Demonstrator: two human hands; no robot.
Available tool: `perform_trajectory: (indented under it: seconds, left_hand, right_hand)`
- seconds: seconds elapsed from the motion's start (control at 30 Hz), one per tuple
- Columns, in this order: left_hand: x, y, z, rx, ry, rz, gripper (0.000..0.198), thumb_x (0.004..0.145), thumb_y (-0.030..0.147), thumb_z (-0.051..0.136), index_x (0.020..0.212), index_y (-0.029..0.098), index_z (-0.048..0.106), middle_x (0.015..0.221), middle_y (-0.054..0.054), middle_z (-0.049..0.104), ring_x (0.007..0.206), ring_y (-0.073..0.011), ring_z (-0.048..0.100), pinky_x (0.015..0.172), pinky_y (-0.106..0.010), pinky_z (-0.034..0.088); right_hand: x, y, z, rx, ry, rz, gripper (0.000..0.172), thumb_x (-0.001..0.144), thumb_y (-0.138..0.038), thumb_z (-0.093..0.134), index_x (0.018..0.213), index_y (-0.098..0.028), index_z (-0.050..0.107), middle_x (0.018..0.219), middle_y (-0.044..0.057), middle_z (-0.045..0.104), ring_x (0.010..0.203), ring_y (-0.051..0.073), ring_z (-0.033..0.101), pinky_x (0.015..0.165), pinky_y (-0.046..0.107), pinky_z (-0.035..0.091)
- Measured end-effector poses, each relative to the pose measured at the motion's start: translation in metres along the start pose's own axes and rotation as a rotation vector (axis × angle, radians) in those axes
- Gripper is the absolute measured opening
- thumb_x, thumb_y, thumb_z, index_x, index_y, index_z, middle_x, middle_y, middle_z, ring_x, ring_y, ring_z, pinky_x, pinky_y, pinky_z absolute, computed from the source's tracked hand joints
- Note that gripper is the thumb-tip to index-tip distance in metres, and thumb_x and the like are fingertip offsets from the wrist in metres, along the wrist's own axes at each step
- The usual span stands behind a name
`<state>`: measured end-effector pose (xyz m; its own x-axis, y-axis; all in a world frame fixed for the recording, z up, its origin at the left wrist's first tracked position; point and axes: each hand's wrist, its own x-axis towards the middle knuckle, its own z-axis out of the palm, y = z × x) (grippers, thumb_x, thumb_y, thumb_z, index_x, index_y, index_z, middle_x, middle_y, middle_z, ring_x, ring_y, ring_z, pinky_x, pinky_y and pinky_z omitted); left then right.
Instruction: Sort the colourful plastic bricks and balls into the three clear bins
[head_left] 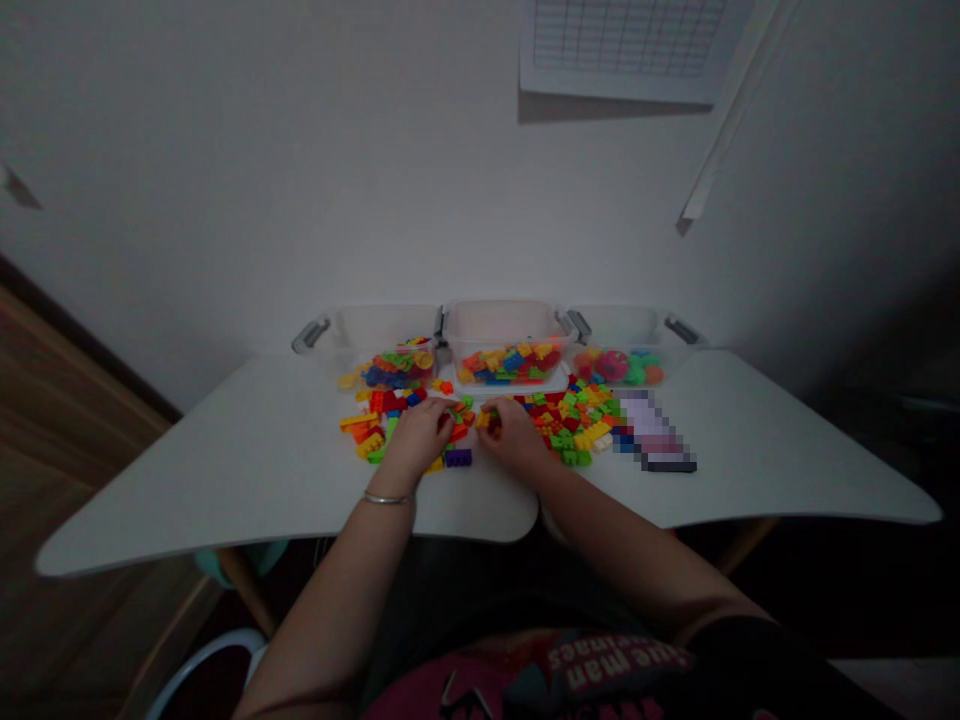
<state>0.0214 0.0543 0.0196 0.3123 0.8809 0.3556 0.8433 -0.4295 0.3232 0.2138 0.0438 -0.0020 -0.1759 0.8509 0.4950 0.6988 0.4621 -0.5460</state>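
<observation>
Loose toy building bricks (566,437) in many colours lie spread across the white table (262,480), around both hands. My right hand (514,435) pinches a small yellow brick (484,420) between thumb and fingers. Just to its left, my left hand (420,435) has its fingers curled in among orange, red and green bricks; what they grip, if anything, is hidden. A purple brick (458,458) rests on the tabletop close below the left hand.
Along the wall stand three clear plastic bins: the left bin (360,325) and middle bin (502,320) contain bricks, the right bin (619,322) rounder colourful pieces. A pixelated phone-like object (660,435) lies right of the bricks. A printed sheet (626,45) hangs above.
</observation>
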Motion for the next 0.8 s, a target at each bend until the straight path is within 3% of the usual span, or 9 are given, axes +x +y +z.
perform_trajectory:
  seconds: [0.2,0.33,0.5,0.63,0.8]
  left_hand:
    - [0.001,0.0,0.0,-0.012,0.001,-0.005,0.03,0.09,0.02,0.052,0.118,0.017,0.065,0.12,-0.011,0.068,0.11,-0.0234,0.064,0.098,-0.037,0.05]
    - [0.001,-0.002,0.001,-0.017,0.008,0.014,0.03,0.091,0.021,0.052,0.117,0.016,0.065,0.119,-0.011,0.068,0.109,-0.0227,0.064,0.098,-0.037,0.05]
    - [0.0,-0.002,0.001,-0.019,0.002,0.004,0.03,0.091,0.021,0.051,0.116,0.017,0.065,0.119,-0.011,0.068,0.109,-0.0223,0.065,0.098,-0.038,0.05]
    - [0.0,-0.001,0.0,-0.007,-0.005,-0.015,0.03,0.091,0.022,0.051,0.118,0.018,0.065,0.121,-0.011,0.068,0.11,-0.0223,0.064,0.1,-0.038,0.049]
    - [0.0,-0.003,0.0,0.005,-0.013,-0.015,0.032,0.091,0.023,0.051,0.118,0.018,0.065,0.121,-0.011,0.068,0.111,-0.0232,0.064,0.101,-0.038,0.049]
  right_hand:
    - [0.01,0.01,0.002,0.306,0.202,0.142,0.023,0.077,-0.029,0.059,0.098,-0.022,0.053,0.1,0.007,0.066,0.095,0.022,0.065,0.087,0.04,0.055]
    - [0.023,0.013,-0.015,0.407,0.329,0.058,0.028,0.079,-0.033,0.061,0.103,-0.022,0.052,0.105,0.009,0.065,0.095,0.021,0.066,0.088,0.04,0.056]
    - [0.048,0.023,-0.055,0.295,0.483,-0.069,0.029,0.082,-0.031,0.061,0.107,-0.021,0.052,0.114,0.012,0.062,0.099,0.022,0.064,0.089,0.042,0.056]
    - [0.068,0.032,-0.083,0.113,0.562,-0.135,0.024,0.083,-0.031,0.061,0.104,-0.023,0.054,0.123,0.013,0.056,0.116,0.026,0.054,0.095,0.046,0.051]
    - [0.084,0.04,-0.095,-0.047,0.562,-0.115,0.015,0.087,-0.031,0.057,0.098,-0.021,0.06,0.116,0.013,0.059,0.111,0.025,0.055,0.099,0.045,0.047]
